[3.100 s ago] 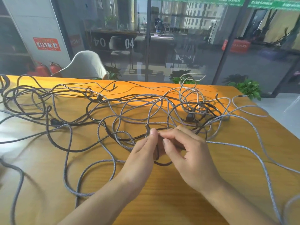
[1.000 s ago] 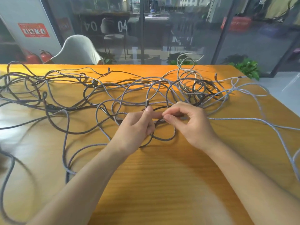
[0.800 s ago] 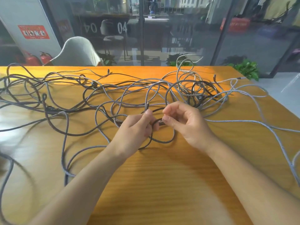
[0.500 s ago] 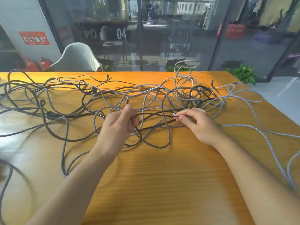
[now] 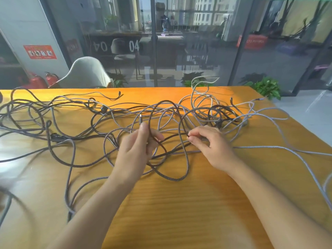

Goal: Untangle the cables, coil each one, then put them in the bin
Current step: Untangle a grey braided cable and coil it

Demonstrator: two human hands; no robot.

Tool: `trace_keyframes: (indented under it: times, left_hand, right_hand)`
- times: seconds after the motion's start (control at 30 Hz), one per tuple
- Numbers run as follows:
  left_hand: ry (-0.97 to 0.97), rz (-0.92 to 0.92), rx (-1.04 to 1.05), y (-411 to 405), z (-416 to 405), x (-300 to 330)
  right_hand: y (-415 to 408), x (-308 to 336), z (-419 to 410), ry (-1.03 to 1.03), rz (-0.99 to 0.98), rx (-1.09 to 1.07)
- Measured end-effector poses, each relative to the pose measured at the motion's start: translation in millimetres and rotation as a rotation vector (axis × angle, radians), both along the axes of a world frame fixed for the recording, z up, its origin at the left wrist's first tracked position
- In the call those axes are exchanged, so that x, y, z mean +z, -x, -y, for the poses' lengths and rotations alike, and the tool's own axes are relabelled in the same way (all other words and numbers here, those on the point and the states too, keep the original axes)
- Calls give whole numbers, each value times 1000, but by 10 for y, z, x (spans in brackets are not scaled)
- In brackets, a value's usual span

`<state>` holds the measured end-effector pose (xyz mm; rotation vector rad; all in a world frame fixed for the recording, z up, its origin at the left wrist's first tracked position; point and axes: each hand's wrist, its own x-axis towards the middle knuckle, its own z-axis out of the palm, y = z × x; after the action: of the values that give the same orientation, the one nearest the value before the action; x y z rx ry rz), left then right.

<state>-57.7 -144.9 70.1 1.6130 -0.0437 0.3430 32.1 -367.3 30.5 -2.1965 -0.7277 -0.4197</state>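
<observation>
Hands have drawn apart since a moment ago: the left hand (image 5: 136, 150) pinches a dark cable (image 5: 172, 137) just below its plug (image 5: 140, 119), while the right hand (image 5: 210, 142), at 3 o'clock from it, pinches the same strand. Cables (image 5: 206, 112) still sprawl knotted across the table (image 5: 179, 212); untangling looks barely begun, and no bin shows.

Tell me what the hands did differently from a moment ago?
The hands pulled apart. The left hand moved left, holding a dark cable's plug end upright. The right hand moved right, pinching the same dark cable, so a stretch of it now runs between them. Before, both hands pinched close together at one spot. The rest of the cable tangle on the wooden table stayed much as it was, and both hands kept their grip.
</observation>
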Motion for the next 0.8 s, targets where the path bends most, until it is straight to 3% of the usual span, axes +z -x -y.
trace_keyframes:
  times: [0.23, 0.43, 0.6, 0.8]
  left_hand:
    - [-145, -48, -33, -79, 228, -111]
    - [-97, -64, -118, -37, 195, -51]
    - [-195, 3, -122, 29, 173, -38]
    - [-155, 62, -9, 29, 8, 25]
  right_hand:
    - [137, 6, -174, -53, -35, 156]
    - [186, -19, -210, -67, -168, 208]
    - [74, -130, -152, 29, -134, 122]
    - [-72, -75, 51, 78, -52, 40]
